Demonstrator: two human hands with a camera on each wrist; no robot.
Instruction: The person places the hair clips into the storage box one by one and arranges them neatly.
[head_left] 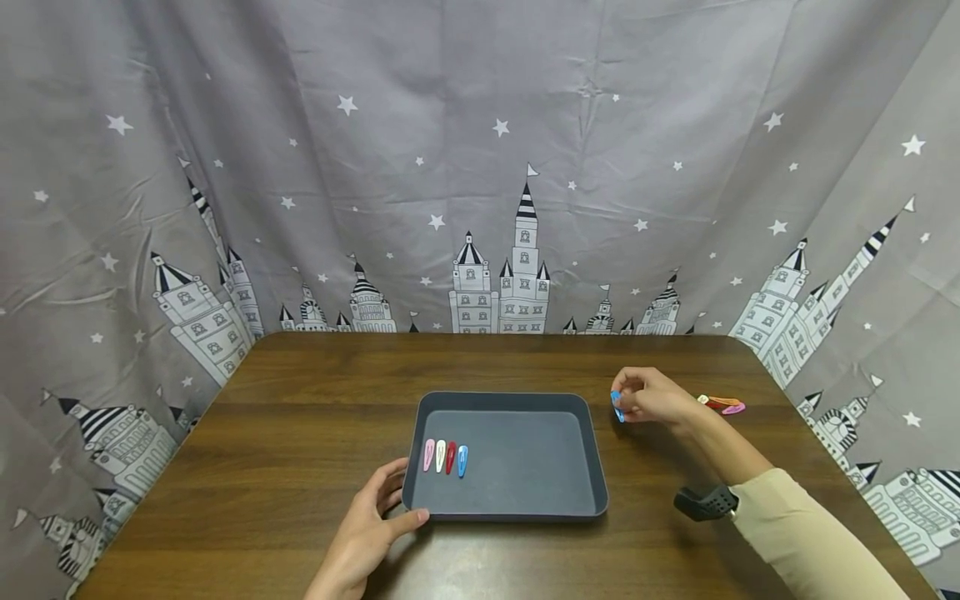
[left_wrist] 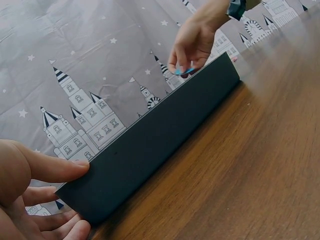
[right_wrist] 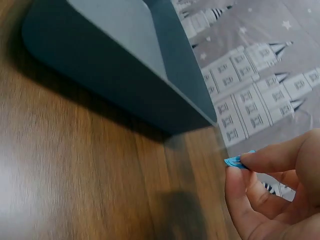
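Right wrist view gives me the right hand [right_wrist: 280, 185] pinching a blue clip [right_wrist: 233, 162] between thumb and fingertips, held above the wood just outside the tray's right side. From the head view I see a strip of table [head_left: 322, 433] between that grip and the tray [head_left: 525, 462], whose upright wall and rim are the nearest edge to me. The table's right edge lies farther out, past the forearm. My clip is small, slim and bright blue, its middle partly hidden by the fingertips.

I see the left hand [head_left: 367, 517] grasping the tray's near left corner, thumb over the rim, other fingers against the outer left wall. Inside, toward the left, four clips stand in a row: pink clip [head_left: 429, 455], white clip [head_left: 440, 457], red clip [head_left: 451, 457] and a second blue one [head_left: 462, 461]. The tray floor to their right is bare grey.

Behind the right hand, a small pile [head_left: 723, 404] of clips overlaps, white, red, orange and pink among them. A black band [head_left: 707, 503] circles the right wrist; a castle-print curtain [head_left: 480, 83] hangs beyond the table's far edge.
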